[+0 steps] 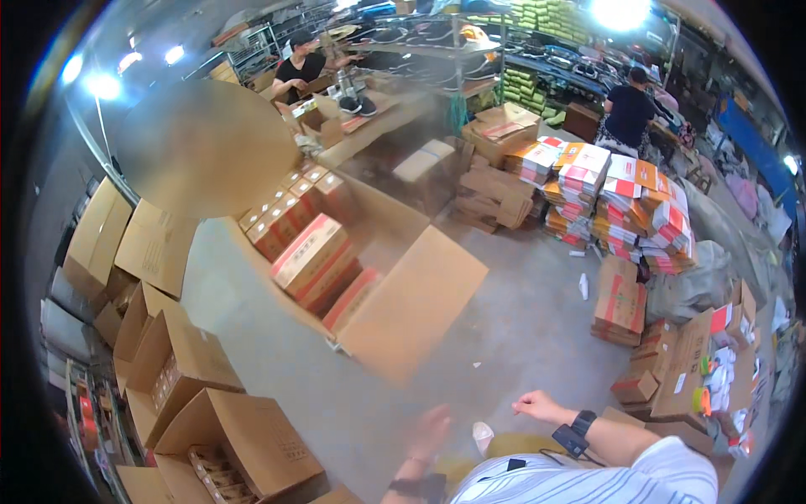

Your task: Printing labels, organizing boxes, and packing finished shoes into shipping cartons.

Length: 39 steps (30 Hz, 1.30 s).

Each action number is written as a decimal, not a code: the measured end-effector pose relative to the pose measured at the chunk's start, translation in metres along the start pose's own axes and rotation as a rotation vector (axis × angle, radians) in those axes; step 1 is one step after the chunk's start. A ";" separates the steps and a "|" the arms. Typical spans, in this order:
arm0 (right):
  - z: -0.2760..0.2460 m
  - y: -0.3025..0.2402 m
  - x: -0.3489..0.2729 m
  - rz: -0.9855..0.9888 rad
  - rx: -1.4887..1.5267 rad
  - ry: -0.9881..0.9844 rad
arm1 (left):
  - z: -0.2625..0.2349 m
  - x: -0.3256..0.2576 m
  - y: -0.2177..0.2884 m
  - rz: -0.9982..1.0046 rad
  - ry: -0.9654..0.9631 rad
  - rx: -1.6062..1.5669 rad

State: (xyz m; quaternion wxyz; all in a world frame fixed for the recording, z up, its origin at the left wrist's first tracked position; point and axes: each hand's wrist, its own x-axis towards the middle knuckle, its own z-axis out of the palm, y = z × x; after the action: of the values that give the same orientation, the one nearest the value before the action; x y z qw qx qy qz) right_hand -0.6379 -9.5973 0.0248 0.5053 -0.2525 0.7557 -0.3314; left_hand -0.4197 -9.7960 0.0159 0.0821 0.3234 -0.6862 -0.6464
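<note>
My right hand (540, 406) hangs over the floor at the lower middle, its fingers curled in and nothing showing in them. A dark band and a small black device sit on that wrist. To its left, my left hand (430, 430) is smeared by motion, so its fingers cannot be read; no thing shows in it. Ahead of both hands stands a large open carton (416, 307) with a flap hanging outward. Inside it are rows of small red-and-tan boxes (315, 262). Neither hand touches the carton.
Open cardboard cartons (227, 437) line the left side. Stacks of orange-and-white flat boxes (621, 189) stand at the back right, near a carton of mixed items (693, 374). Shelves (437, 50) and two people, one at a table (369, 134), are farther off. A blurred shape covers the upper left.
</note>
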 end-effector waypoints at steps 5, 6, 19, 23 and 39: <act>-0.097 -0.087 0.029 0.012 0.325 0.129 | 0.052 0.104 0.098 -0.101 -0.215 -0.176; -0.114 -0.101 0.040 0.020 0.313 0.123 | 0.060 0.128 0.113 -0.145 -0.298 -0.242; -0.361 -0.178 0.232 -0.014 0.485 0.311 | 0.124 0.500 0.269 -0.308 -0.174 -0.807; -0.441 -0.153 0.287 0.134 0.515 0.286 | 0.128 0.589 0.284 -0.291 -0.126 -0.861; -0.638 -0.262 0.600 -0.232 0.065 -0.003 | 0.114 0.839 0.326 -0.267 0.307 -0.616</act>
State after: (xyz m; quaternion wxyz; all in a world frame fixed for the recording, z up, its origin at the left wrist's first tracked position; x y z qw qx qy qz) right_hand -1.4364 -10.0416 0.0369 0.4726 -0.3221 0.7097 -0.4115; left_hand -1.2422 -10.1767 0.0491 0.1927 0.4634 -0.3907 -0.7717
